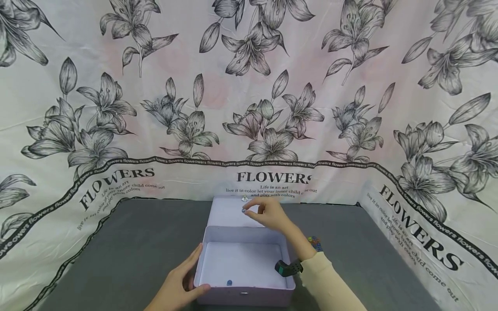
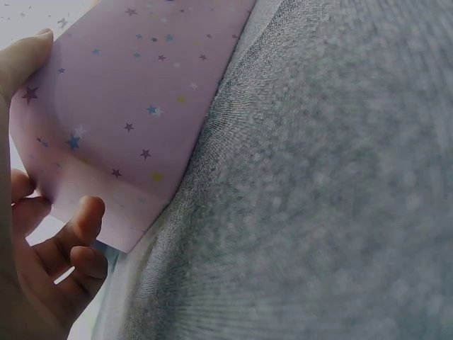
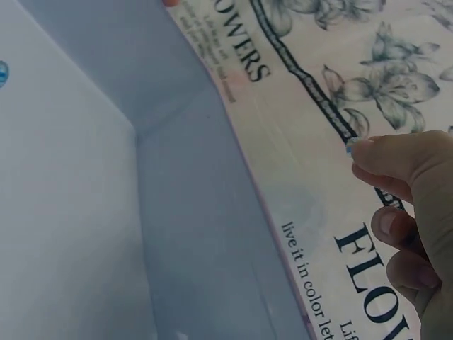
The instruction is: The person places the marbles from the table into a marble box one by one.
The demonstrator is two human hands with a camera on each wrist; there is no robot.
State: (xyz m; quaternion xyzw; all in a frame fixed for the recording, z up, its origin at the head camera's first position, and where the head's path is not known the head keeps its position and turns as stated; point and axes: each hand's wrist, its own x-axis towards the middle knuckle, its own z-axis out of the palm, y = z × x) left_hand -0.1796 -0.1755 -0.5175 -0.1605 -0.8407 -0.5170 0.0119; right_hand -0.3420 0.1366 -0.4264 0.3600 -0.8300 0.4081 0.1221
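A lilac hinged box (image 1: 245,296), printed with stars outside, stands with its lid (image 1: 225,211) laid back behind it. My left hand (image 1: 180,278) grips the box's front left corner, thumb at the front rim and fingers along the left wall; in the left wrist view some of its fingers (image 2: 88,219) curl beside the starry wall. Over the lid, my right hand (image 1: 268,212) pinches a small blue-and-white piece (image 3: 351,146) between thumb and index finger. Inside the box, near the front wall, lies a small round blue piece (image 1: 229,283), glossy in the right wrist view.
Partly behind the right forearm, a small heap of colourful pieces (image 1: 316,244) lies right of the box. Grey cloth (image 1: 128,259) covers the table. A flower-printed curtain (image 1: 186,129) hangs behind and along both sides.
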